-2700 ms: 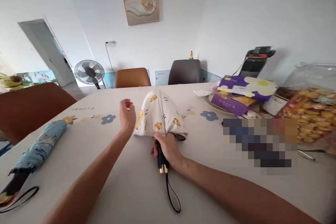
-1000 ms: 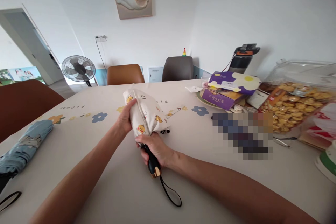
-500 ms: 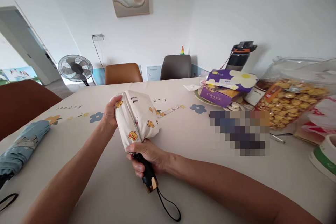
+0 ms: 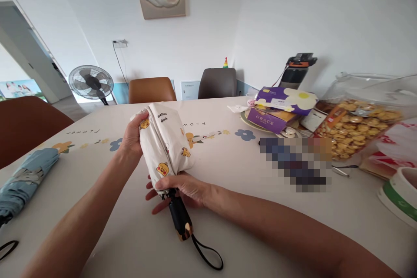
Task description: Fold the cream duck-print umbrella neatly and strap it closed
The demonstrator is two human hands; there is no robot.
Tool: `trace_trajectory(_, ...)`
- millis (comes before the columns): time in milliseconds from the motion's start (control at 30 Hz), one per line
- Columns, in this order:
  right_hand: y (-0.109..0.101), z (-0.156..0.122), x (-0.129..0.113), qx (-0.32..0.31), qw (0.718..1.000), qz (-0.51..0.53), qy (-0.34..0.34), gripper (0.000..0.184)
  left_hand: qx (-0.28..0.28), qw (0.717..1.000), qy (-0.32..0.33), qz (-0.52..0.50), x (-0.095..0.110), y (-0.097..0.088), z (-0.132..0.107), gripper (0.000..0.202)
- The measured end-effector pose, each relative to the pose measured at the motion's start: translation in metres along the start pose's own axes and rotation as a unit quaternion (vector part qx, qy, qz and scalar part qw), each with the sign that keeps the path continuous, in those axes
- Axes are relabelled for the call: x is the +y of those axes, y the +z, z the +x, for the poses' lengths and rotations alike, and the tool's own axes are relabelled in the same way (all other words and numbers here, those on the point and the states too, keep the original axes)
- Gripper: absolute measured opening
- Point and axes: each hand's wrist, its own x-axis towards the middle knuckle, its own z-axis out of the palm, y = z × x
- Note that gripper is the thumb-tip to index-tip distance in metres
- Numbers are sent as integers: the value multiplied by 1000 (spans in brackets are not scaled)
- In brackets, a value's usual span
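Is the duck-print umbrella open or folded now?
Folded: the cream umbrella has its canopy gathered in a bundle, left hand wrapping it, right hand pinching its base above the handle.

Right hand [image 4: 187,189] covers the neck of the cream umbrella [image 4: 164,145]; a mosaic patch [image 4: 295,164] masks items on the table [image 4: 228,182]; the blue umbrella [image 4: 24,180] is cut by the left edge.

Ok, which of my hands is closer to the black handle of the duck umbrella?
Right. Your right hand cradles the duck-print umbrella just above its black handle; your left hand grips the canopy's far end, well away from it.
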Motion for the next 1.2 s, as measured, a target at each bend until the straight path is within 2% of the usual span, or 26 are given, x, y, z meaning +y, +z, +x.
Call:
trace_trajectory(167,11,1,-8,-8,1000,16,21,24,-5,1000,18,9,3,-4,3,23)
trace_trajectory(267,15,7,-13,45,999,-2,27,17,0,1000,11,15,3,-11,9,27)
trace_trajectory(367,11,19,-13,91,996,-3,2,19,41,998,-20,33,-1,-19,18,32)
trace_trajectory(467,-1,33,-10,136,989,10,-52,18,122,983,-35,131,-9,-29,27,31)
trace_trajectory(567,-13,43,-8,159,982,40,-93,15,212,950,8,228,-16,-37,32,28)
trace_trajectory(700,-21,45,-7,140,983,69,-97,13,221,935,78,268,-22,-32,29,32)
trace_trajectory(833,-23,42,-5,104,985,93,-103,13,153,917,139,340,-31,-8,14,32)
trace_trajectory(933,-22,41,-6,104,986,88,-94,14,67,883,170,433,-42,12,-3,36)
trace_trajectory(1067,-19,42,-6,119,984,28,-127,14,-89,780,252,566,-59,30,-21,37)
trace_trajectory(1167,-19,44,-2,197,967,-61,-152,26,-174,714,288,615,-70,39,-25,37)
trace_trajectory(1200,-20,45,0,226,959,-83,-149,27,-192,684,293,640,-73,42,-24,36)
